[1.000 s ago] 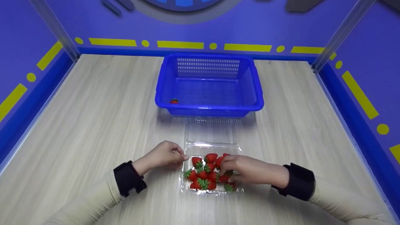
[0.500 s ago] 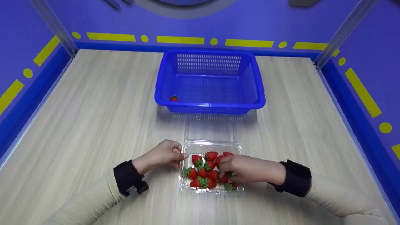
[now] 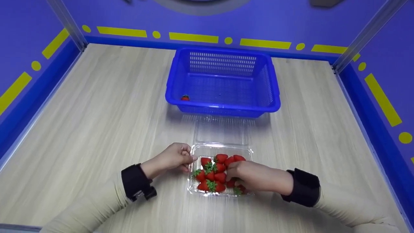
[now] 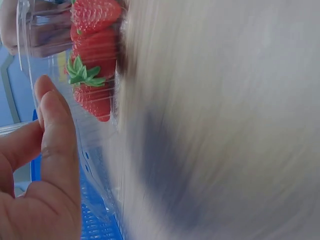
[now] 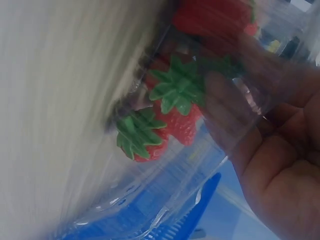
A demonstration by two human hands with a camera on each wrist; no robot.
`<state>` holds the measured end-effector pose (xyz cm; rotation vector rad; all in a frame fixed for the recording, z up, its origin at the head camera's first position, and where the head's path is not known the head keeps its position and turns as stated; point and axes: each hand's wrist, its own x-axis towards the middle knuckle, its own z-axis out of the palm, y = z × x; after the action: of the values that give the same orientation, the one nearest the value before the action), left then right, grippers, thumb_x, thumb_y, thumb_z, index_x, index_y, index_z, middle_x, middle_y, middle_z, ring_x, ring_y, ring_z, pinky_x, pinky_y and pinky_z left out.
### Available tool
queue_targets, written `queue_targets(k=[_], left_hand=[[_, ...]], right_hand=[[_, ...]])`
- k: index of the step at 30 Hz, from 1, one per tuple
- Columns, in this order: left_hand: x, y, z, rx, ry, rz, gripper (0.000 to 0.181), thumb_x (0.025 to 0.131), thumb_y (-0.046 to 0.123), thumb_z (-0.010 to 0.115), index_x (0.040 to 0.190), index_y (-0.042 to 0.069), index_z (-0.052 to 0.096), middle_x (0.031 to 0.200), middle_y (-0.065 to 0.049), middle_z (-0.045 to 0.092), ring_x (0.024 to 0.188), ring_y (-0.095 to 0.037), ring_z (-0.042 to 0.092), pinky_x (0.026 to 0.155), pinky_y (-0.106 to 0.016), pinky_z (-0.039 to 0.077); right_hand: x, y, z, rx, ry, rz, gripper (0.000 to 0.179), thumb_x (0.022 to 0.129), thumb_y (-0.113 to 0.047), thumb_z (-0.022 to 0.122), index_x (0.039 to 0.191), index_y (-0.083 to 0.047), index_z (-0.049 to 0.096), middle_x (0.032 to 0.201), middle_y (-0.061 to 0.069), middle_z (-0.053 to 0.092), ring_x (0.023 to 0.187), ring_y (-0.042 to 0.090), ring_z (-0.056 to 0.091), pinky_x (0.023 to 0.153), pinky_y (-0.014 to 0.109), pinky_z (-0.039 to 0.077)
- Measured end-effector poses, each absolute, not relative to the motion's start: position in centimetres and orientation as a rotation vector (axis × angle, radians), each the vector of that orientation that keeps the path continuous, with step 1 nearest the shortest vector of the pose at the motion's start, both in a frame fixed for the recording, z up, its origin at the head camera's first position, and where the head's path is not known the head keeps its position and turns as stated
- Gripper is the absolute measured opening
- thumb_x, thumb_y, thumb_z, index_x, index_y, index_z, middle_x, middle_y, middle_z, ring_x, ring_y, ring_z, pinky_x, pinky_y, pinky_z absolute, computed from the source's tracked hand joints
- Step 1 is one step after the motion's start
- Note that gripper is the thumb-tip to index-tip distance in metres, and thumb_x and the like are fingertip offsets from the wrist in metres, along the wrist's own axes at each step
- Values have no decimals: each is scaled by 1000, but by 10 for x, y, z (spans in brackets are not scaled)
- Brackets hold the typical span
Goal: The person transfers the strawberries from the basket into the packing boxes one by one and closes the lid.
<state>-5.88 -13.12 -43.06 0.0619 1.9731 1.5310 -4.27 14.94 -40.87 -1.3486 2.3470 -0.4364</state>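
Observation:
A clear plastic clamshell box (image 3: 222, 146) lies in front of me, holding several red strawberries (image 3: 205, 161) with green leaf caps. My left hand (image 3: 174, 157) pinches the box's left rim between thumb and fingers; the left wrist view shows the fingertips (image 4: 52, 102) at the thin plastic wall. Inside the right half of the box, the curled fingers of my right hand (image 3: 249, 174) grip a strawberry, mostly hidden by the hand. Through the plastic in the right wrist view, strawberries (image 5: 182, 120) sit beside the thumb (image 5: 222, 100).
Behind the box stands a blue slotted basket (image 3: 223, 106) with one strawberry (image 3: 185, 98) in its near left corner. The box's lid (image 3: 221, 131) is folded back toward it. Blue walls with yellow markings border the wooden table (image 3: 123, 97) at the back and sides.
The head view has shifted slightly. My left hand keeps its pinch on the rim. My right hand stays among the strawberries, its fingers drawn in a little.

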Motion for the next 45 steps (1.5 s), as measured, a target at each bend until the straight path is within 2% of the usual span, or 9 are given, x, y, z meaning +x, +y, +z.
queue_targets(k=[7,12,17,26,34,42,45], left_hand=[[-58,-128,-434,48,1985,1553,7,95,-1,64,93,2,58,68,5,59,54,-3,59,56,-16,57],[-57,-128,-435,41,1981,1556,6,95,0,64,94,2,59,68,6,60,54,-3,59,58,-17,58],[-56,-129,-436,49,1992,1564,9,96,0,64,91,3,58,68,6,61,53,-3,60,58,-17,58],[-59,-129,-435,64,2003,1517,9,96,1,64,91,4,58,66,6,60,53,-3,59,56,-16,57],[-58,-130,-435,54,1976,1522,7,96,4,65,96,1,59,66,5,59,52,-3,59,53,-15,55],[-56,-133,-433,120,2033,1472,11,96,9,67,99,0,60,65,4,63,52,-5,63,54,-20,57],[-58,-134,-430,166,2074,1421,15,97,13,67,99,-1,61,66,-1,66,52,-6,64,56,-24,60]], right_hand=[[-40,145,-413,-1399,2415,-344,21,81,14,72,89,-5,76,84,3,74,78,9,66,69,16,56],[-42,143,-416,-1372,2395,-355,21,81,14,70,86,-5,75,77,2,71,69,4,54,62,13,48],[-46,140,-417,-1417,2375,-282,20,81,12,70,86,-7,72,73,2,65,66,5,47,59,13,43],[-46,140,-417,-1469,2364,-217,21,81,12,72,87,-9,71,74,1,66,67,5,50,60,13,47],[-48,146,-418,-1692,2405,-76,24,77,9,76,81,-14,70,77,-5,69,67,5,56,57,15,44],[-46,150,-417,-1889,2441,-3,17,80,0,78,85,-16,76,89,-5,72,81,9,65,68,17,53],[-47,149,-412,-1901,2441,38,19,78,2,77,86,-15,76,88,-5,71,82,9,65,70,17,54]])
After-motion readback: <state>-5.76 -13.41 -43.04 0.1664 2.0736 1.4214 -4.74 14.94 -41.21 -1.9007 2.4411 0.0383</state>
